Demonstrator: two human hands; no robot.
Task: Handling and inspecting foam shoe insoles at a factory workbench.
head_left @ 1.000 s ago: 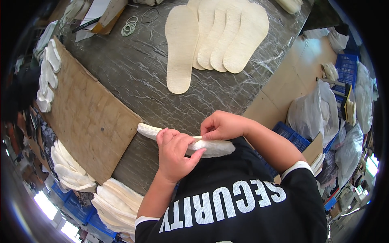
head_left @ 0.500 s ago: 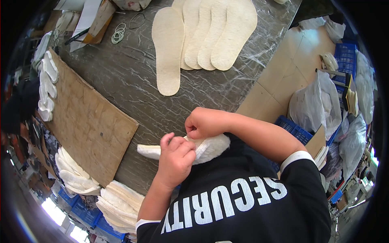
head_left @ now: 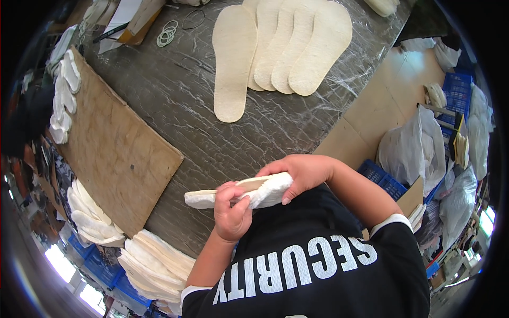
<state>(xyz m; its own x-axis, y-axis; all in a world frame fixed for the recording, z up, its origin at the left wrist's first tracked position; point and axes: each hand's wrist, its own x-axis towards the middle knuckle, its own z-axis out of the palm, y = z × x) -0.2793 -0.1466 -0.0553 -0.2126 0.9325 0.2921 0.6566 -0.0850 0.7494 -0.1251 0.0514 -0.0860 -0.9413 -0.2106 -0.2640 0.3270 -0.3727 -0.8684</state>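
Close to my body, over the table's near edge, I hold a white fleecy insole [head_left: 271, 192] with a cream inner face showing along its upper side. My left hand [head_left: 232, 213] pinches its middle, fingers bent over the edge. My right hand [head_left: 306, 174] grips the right end, thumb below and fingers behind. The left end sticks out past my left hand. Whether it is one folded insole or a pair is hard to tell. Farther off, a flat cream insole [head_left: 231, 63] lies beside several overlapping ones [head_left: 321, 47].
A brown wooden board [head_left: 116, 143] lies on the dark plastic-covered table [head_left: 159, 90] at left. Stacked white fleecy insoles [head_left: 154, 265] sit at lower left. Rubber bands [head_left: 167, 34] lie at the back. Blue crates [head_left: 387, 177] and clear plastic bags [head_left: 413, 143] stand to the right.
My right hand has gone from a fist above the insole to a grip around its right end. The insole is raised and turned a little. The view has shifted slightly.
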